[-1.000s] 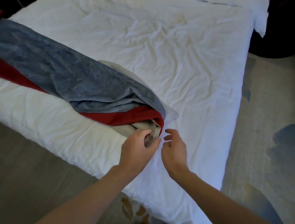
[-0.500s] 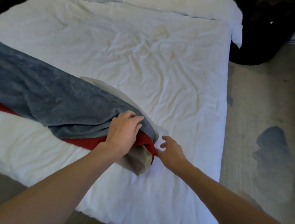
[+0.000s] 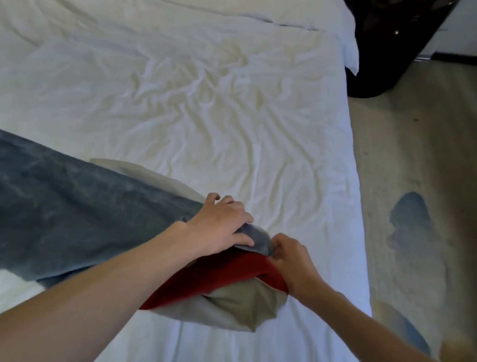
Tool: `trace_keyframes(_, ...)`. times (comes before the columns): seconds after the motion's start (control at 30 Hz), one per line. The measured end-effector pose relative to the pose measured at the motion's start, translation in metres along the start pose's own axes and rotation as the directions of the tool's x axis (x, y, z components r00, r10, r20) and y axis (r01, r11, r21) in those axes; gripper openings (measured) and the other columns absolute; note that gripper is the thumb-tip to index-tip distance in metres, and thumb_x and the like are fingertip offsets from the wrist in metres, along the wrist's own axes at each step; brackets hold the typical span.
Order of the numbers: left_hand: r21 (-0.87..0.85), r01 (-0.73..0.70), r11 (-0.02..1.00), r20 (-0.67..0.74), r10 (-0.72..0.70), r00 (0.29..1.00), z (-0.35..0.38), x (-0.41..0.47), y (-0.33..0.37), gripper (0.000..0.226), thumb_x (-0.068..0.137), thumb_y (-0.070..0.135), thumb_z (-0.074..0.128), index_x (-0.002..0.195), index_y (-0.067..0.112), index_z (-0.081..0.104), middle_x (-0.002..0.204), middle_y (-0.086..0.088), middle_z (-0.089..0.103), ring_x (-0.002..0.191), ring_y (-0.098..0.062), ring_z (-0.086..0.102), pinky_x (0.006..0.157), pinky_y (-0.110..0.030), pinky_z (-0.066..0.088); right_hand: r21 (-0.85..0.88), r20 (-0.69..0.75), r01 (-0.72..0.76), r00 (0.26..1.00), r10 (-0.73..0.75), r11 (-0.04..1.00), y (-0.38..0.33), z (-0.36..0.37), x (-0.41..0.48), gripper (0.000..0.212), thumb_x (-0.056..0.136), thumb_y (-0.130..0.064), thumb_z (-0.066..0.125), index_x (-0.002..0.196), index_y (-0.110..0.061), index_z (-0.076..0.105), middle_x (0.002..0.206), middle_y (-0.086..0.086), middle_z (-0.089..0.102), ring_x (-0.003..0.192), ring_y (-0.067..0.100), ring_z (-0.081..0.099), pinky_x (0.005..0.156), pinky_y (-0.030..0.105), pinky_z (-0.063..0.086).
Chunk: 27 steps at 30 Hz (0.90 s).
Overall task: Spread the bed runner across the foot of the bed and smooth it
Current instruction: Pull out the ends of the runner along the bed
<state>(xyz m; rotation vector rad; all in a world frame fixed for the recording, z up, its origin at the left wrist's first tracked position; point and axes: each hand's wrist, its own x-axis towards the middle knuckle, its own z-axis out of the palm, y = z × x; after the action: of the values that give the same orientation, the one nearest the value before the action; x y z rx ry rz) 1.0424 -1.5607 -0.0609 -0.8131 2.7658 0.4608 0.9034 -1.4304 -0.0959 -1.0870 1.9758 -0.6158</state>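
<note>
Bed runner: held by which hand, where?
Both. Left hand grips the bed runner by its grey layer at the bunched end; right hand pinches that fold's tip.

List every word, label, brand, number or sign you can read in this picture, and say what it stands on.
No text can be read anywhere in this picture.
bed runner: no tag or lettering shows.
white duvet: plain.
dark object beside the bed: blurred, nothing legible.
patterned carpet: coloured patches only.
</note>
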Motion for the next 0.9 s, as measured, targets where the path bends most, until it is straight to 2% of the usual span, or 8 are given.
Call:
trace_keyframes(0.1, -0.023, 0.008, 1.000, -0.038, -0.009, 0.999, -0.010, 0.014, -0.002, 0.037, 0.086, 0.054, 0.052, 0.111, 0.027, 0.059, 0.103, 0.004, 0.054, 0.104, -0.019, 0.046, 0.092, -0.038, 0.027, 0.023, -0.081, 0.033, 0.996, -0.031, 0.999, -0.013, -0.017, 0.014, 0.009, 0.075, -0.011, 0.062, 0.073, -0.016, 0.055, 0.067, 0.001, 0.063, 0.063, 0.018, 0.056, 0.057, 0.032, 0.045)
trace_keyframes(0.3, -0.047, 0.076, 0.996, -0.318, -0.087, 0.944, -0.041, 0.039, -0.009, 0.025, 0.096, 0.040, 0.043, 0.094, 0.024, 0.062, 0.091, 0.006, 0.059, 0.094, -0.018, 0.052, 0.087, -0.035, 0.029, -0.051, -0.208, 0.148, 0.966, -0.155, 0.988, -0.046, -0.057, 0.053, 0.010, 0.075, -0.011, 0.061, 0.076, -0.018, 0.054, 0.067, -0.002, 0.060, 0.066, 0.018, 0.055, 0.060, 0.036, 0.044)
trace_keyframes(0.43, -0.119, 0.087, 0.989, -0.491, -0.135, 0.861, -0.070, 0.055, -0.015, 0.027, 0.097, 0.038, 0.039, 0.082, 0.023, 0.057, 0.079, 0.007, 0.059, 0.083, -0.020, 0.055, 0.082, -0.038, 0.032, -0.281, -0.271, 0.247, 0.906, -0.324, 0.927, -0.081, -0.092, 0.082, 0.017, 0.078, -0.011, 0.057, 0.090, -0.021, 0.049, 0.073, 0.004, 0.061, 0.068, 0.026, 0.054, 0.059, 0.038, 0.044)
trace_keyframes(0.53, -0.154, 0.112, 0.982, -0.546, -0.179, 0.819, -0.088, 0.073, -0.021, 0.028, 0.097, 0.039, 0.037, 0.082, 0.023, 0.054, 0.075, 0.007, 0.058, 0.078, -0.022, 0.056, 0.077, -0.039, 0.033, -0.448, -0.335, 0.273, 0.832, -0.442, 0.852, -0.105, -0.112, 0.101, 0.016, 0.078, -0.005, 0.051, 0.088, -0.017, 0.050, 0.074, 0.004, 0.058, 0.068, 0.030, 0.051, 0.059, 0.038, 0.040)
trace_keyframes(0.6, -0.139, 0.134, 0.981, -0.543, -0.188, 0.819, -0.094, 0.084, -0.027, 0.028, 0.097, 0.040, 0.035, 0.082, 0.024, 0.052, 0.074, 0.007, 0.056, 0.076, -0.022, 0.055, 0.073, -0.038, 0.031, -0.475, -0.346, 0.273, 0.817, -0.462, 0.837, -0.112, -0.116, 0.113, 0.015, 0.077, -0.002, 0.049, 0.085, -0.014, 0.051, 0.075, 0.005, 0.058, 0.070, 0.031, 0.051, 0.060, 0.036, 0.035)
trace_keyframes(0.73, -0.125, 0.153, 0.980, -0.353, -0.188, 0.917, -0.087, 0.099, -0.040, 0.028, 0.098, 0.040, 0.036, 0.079, 0.022, 0.047, 0.071, 0.006, 0.052, 0.074, -0.025, 0.056, 0.071, -0.038, 0.032, -0.342, -0.269, 0.214, 0.911, -0.314, 0.915, -0.097, -0.103, 0.129, 0.020, 0.079, -0.003, 0.046, 0.091, -0.018, 0.052, 0.083, 0.004, 0.061, 0.076, 0.028, 0.055, 0.064, 0.037, 0.044)
trace_keyframes(0.8, -0.140, 0.151, 0.979, -0.251, -0.183, 0.951, -0.079, 0.100, -0.045, 0.029, 0.098, 0.038, 0.037, 0.081, 0.019, 0.051, 0.072, 0.003, 0.056, 0.074, -0.025, 0.058, 0.073, -0.038, 0.036, -0.287, -0.197, 0.194, 0.946, -0.256, 0.938, -0.077, -0.092, 0.134, 0.027, 0.082, -0.007, 0.049, 0.105, -0.020, 0.052, 0.091, 0.004, 0.065, 0.084, 0.026, 0.058, 0.069, 0.037, 0.048)
trace_keyframes(0.9, -0.167, 0.139, 0.976, -0.243, -0.178, 0.954, -0.067, 0.100, -0.049, 0.026, 0.098, 0.034, 0.039, 0.082, 0.016, 0.050, 0.073, -0.002, 0.059, 0.072, -0.028, 0.058, 0.070, -0.039, 0.040, -0.155, -0.162, 0.129, 0.975, -0.154, 0.980, -0.049, -0.082, 0.142, 0.043, 0.089, -0.022, 0.057, 0.130, -0.021, 0.043, 0.109, 0.003, 0.063, 0.100, 0.022, 0.058, 0.079, 0.031, 0.046)
